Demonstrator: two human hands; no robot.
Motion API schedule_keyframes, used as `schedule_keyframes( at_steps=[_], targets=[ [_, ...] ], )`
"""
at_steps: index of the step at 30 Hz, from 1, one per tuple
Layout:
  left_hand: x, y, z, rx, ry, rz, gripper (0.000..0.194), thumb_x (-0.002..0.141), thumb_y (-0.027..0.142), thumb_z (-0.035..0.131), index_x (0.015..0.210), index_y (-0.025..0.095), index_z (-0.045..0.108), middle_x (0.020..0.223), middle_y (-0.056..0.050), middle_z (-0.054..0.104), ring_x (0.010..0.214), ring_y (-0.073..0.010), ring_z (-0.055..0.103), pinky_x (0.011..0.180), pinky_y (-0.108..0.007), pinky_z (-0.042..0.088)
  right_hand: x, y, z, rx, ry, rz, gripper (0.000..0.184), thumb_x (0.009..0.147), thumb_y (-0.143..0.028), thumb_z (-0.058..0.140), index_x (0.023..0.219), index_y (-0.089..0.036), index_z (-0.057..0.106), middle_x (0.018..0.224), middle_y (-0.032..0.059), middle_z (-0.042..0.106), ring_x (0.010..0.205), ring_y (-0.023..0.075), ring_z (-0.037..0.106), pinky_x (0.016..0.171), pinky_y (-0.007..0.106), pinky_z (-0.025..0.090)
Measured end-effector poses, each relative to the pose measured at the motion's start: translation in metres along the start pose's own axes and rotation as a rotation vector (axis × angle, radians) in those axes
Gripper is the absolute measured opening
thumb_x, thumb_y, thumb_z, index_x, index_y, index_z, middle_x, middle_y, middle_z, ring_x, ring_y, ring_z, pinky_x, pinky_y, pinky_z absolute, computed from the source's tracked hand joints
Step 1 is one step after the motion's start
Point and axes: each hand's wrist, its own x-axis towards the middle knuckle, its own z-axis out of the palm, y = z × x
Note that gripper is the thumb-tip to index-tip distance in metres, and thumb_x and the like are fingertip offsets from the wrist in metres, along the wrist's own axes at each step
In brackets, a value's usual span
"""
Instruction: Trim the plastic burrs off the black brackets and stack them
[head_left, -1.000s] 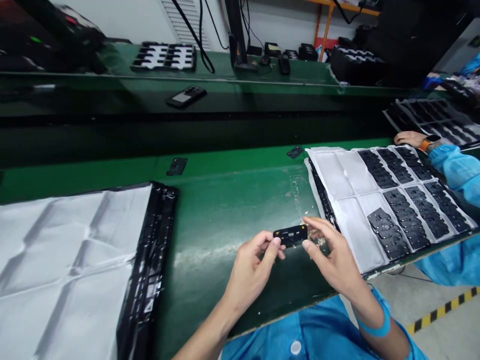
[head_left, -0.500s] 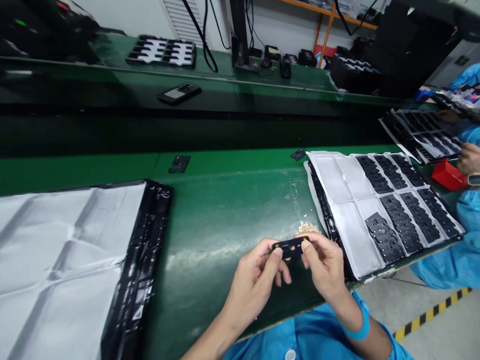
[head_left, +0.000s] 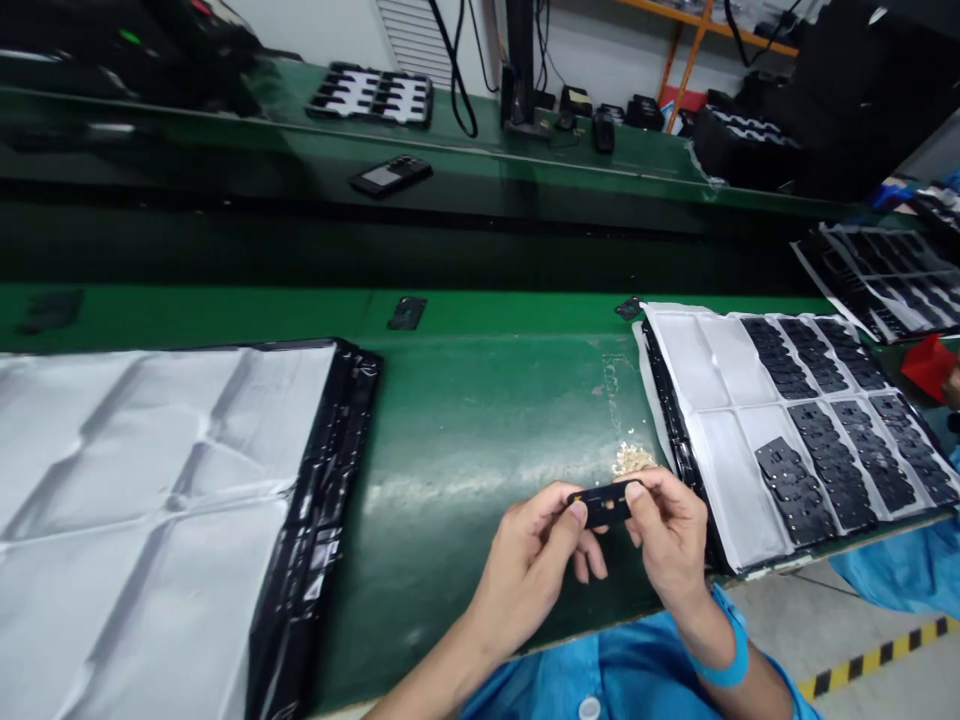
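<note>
One black piece (head_left: 600, 508), long and thin with a small hole, is over the green table (head_left: 465, 440). The left hand (head_left: 536, 560) and right hand (head_left: 671, 535) pinch it, one at each end. Seven rows of dark parts (head_left: 831, 465) lie on one white tray (head_left: 726, 480).

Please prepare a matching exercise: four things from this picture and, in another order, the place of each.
1. bar-shaped black part with an opening
2. pile of pale beige bits
3. light-blue wristband
4. yellow-and-black striped line

A. on the grey floor
B. held in left hand and right hand
C. around the right wrist
D. lying on the green tabletop

Pairs: 1-B; 2-D; 3-C; 4-A
</note>
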Motion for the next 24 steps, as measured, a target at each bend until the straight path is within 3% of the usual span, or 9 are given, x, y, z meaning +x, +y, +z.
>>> schedule_keyframes(
  at_steps=[8,18,24],
  targets=[
    [0.000,0.001,0.001,0.000,0.032,0.008,0.030,0.104,0.045,0.054,0.092,0.018,0.061,0.064,-0.002,0.073,0.050,-0.0132,0.064,0.055,-0.023,0.051,-0.003,-0.001,0.007,0.013,0.011,0.073,0.028,0.101,-0.043,0.064,0.095,-0.018,0.075,0.054,-0.0051,0.057,0.041,0.0110,0.052,0.040,0.021,0.042],
    [-0.001,-0.009,-0.003,0.023,0.080,0.011,0.042,0.106,0.054,0.047,0.087,0.019,0.059,0.057,0.000,0.067,0.046,-0.0128,0.059,0.051,-0.023,0.047,-0.012,0.002,0.006,-0.068,-0.037,0.005,0.021,0.105,-0.034,0.061,0.103,-0.018,0.075,0.058,-0.0037,0.060,0.045,0.0128,0.057,0.045,0.023,0.046],
    [-0.006,-0.013,-0.005,0.054,0.070,0.003,0.036,0.105,0.051,0.049,0.094,0.018,0.059,0.058,0.000,0.067,0.049,-0.0127,0.057,0.055,-0.023,0.046,-0.013,0.001,0.007,-0.082,-0.052,0.006,0.022,0.106,-0.033,0.060,0.103,-0.019,0.076,0.060,-0.0027,0.061,0.046,0.0129,0.057,0.045,0.023,0.046]
  ],
)
